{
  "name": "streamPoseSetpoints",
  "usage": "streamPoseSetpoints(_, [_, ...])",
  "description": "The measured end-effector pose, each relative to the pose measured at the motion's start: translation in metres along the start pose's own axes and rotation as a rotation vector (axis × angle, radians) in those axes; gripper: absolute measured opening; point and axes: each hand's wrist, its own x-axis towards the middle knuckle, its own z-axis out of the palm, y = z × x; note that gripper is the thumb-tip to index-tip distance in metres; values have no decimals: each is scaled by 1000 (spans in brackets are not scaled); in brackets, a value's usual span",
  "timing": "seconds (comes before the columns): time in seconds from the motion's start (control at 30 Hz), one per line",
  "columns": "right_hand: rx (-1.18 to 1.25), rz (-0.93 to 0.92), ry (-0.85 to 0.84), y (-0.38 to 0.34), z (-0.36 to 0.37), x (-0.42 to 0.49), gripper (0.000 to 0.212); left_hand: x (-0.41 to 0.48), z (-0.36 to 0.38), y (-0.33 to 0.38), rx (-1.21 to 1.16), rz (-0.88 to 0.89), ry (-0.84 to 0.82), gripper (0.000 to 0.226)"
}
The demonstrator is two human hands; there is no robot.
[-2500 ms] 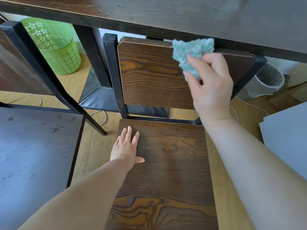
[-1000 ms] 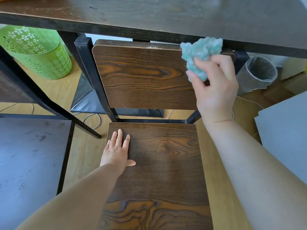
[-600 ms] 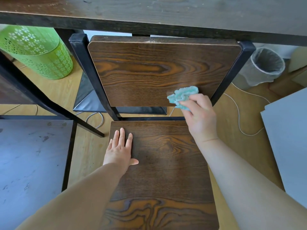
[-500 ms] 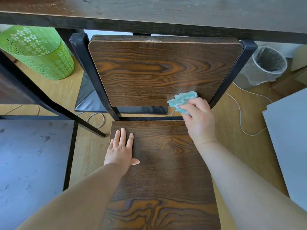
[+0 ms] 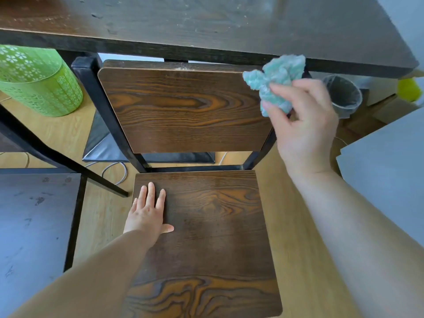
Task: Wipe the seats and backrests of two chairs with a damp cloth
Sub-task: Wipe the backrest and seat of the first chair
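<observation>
Upper right of frame: right hand (image 5: pixel 302 125), fingers (image 5: pixel 289 88) curled around teal cloth (image 5: pixel 275 76) at top right corner of backrest (image 5: pixel 183 109); centre-left: left hand (image 5: pixel 146 216) flat on seat (image 5: pixel 211 226), fingers straight.

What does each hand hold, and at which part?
The right hand pinches the teal cloth at its lower bunched part. The left hand holds nothing; it rests flat on the seat.
</observation>
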Motion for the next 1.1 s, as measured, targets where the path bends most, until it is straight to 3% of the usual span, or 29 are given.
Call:
streamPoseSetpoints(0.3, [-63,-69,14,22,15,2,21,2,3,-2,-3,-5,12,111])
streamPoseSetpoints(0.73, [-24,84,-290,44,44,-83,18,-4,-9,0,-49,-21,-8,112])
streamPoseSetpoints(0.93, [-21,86,-200,38,9,-51,21,-9,-27,31,-405,-57,106,105])
streamPoseSetpoints(1.1, [-50,43,-71,43,-16,-13,22,1,-37,84,-430,-5,54,99])
